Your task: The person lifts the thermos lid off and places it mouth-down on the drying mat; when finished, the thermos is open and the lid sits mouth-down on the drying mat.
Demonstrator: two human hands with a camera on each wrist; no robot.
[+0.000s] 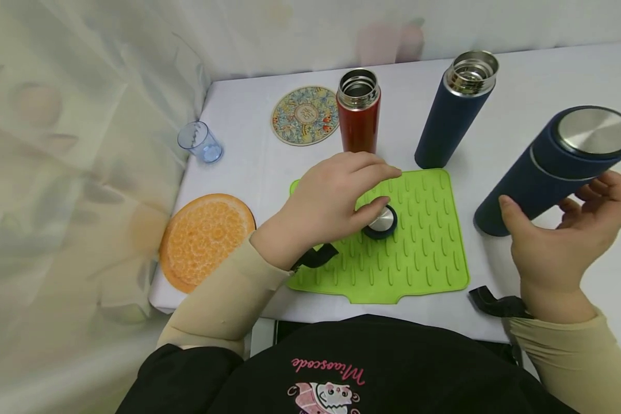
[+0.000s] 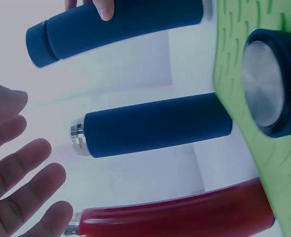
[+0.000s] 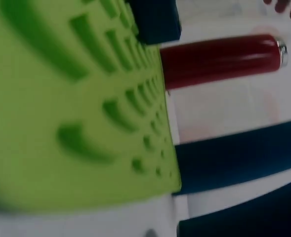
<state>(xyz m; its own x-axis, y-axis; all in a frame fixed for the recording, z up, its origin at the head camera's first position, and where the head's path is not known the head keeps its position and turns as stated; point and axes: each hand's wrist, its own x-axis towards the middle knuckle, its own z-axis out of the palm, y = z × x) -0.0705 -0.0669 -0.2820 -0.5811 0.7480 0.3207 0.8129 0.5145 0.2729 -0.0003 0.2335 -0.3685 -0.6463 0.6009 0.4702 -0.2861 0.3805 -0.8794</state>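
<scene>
My left hand (image 1: pixel 336 198) hovers over the green mat (image 1: pixel 424 253), its fingers spread loosely with nothing between them. Beneath its thumb a navy lid (image 1: pixel 380 224) with a steel top rests on the mat. My right hand (image 1: pixel 571 230) grips a capped navy thermos (image 1: pixel 528 181), thumb on the near side and fingers round the other. In the left wrist view that thermos (image 2: pixel 125 27) has fingertips on it. An uncapped navy thermos (image 1: pixel 452 115) stands behind the mat's right corner. The uncapped red thermos (image 1: pixel 359 123) is behind my left hand, which hides its base.
A patterned round coaster (image 1: pixel 305 115) lies left of the red thermos. A blue-tinted glass (image 1: pixel 202 142) stands near the table's left edge, by the hanging curtain (image 1: pixel 83 172). An orange-slice mat (image 1: pixel 207 241) lies at the front left.
</scene>
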